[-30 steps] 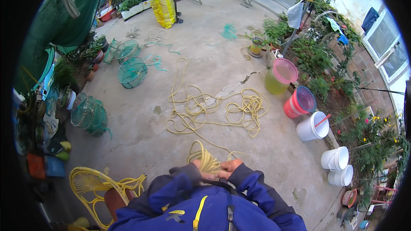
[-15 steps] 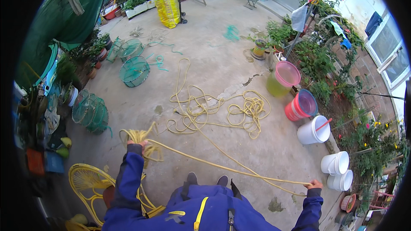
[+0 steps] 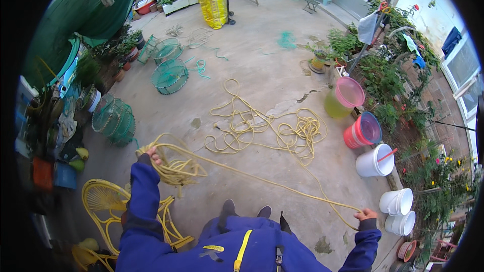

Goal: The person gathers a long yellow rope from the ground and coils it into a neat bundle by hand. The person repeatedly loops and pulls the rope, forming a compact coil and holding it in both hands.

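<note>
My left hand (image 3: 153,155) is closed round a bundle of yellow rope (image 3: 180,170), whose loops hang beside it to the right. From that bundle one strand runs slackly across in front of me to my right hand (image 3: 365,214), which grips it out at arm's length. Beyond my right hand the strand turns back and leads up to loose yellow coils (image 3: 305,132) lying tangled on the concrete floor. Part of my left fingers is hidden by the loops.
A yellow wicker chair (image 3: 106,197) stands close at my left. Green net traps (image 3: 170,76) lie further off on the left. Along the right, a pink-rimmed tub (image 3: 349,90), a red bucket (image 3: 354,136) and white buckets (image 3: 369,165) line a planted bed. A yellow bag (image 3: 213,4) stands far ahead.
The bundle in my left hand has swung, its loops now spread to the right and lower. The strand between my hands sags more. My view has shifted slightly.
</note>
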Motion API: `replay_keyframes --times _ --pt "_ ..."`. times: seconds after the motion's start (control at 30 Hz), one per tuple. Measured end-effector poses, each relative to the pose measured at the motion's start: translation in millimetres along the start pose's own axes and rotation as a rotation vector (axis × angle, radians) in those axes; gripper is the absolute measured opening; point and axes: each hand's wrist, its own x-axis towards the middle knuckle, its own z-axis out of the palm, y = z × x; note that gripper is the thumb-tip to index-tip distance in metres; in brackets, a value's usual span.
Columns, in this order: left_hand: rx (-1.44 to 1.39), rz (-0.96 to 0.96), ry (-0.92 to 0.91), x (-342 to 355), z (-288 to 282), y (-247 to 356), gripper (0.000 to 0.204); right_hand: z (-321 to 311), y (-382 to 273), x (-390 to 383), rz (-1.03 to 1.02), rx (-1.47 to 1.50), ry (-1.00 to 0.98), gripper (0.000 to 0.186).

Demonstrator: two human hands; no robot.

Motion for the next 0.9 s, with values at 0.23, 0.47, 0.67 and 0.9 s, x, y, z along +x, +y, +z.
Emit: replay_keyframes --times 0.23,0.47,0.67,0.9 --pt "-0.100 -0.193 -0.384 -32.2 64.0 -38.8 0.021 120.1 -182.6 -22.9 -0.367 0.002 -0.279 0.023" --pt "0.307 -0.196 -0.803 -55.5 138.7 -108.0 0.041 215.2 -286.5 -62.4 -0.906 0.183 -0.548 0.027" --pt "0.546 -0.338 -0.927 -92.8 171.9 -166.6 0.060 231.3 -315.6 -61.4 -0.964 0.022 -0.429 0.019" --pt "1.008 0.138 -0.840 -104.7 167.3 -166.0 0.052 202.1 -219.3 -27.2 -0.760 0.007 -0.464 0.030"
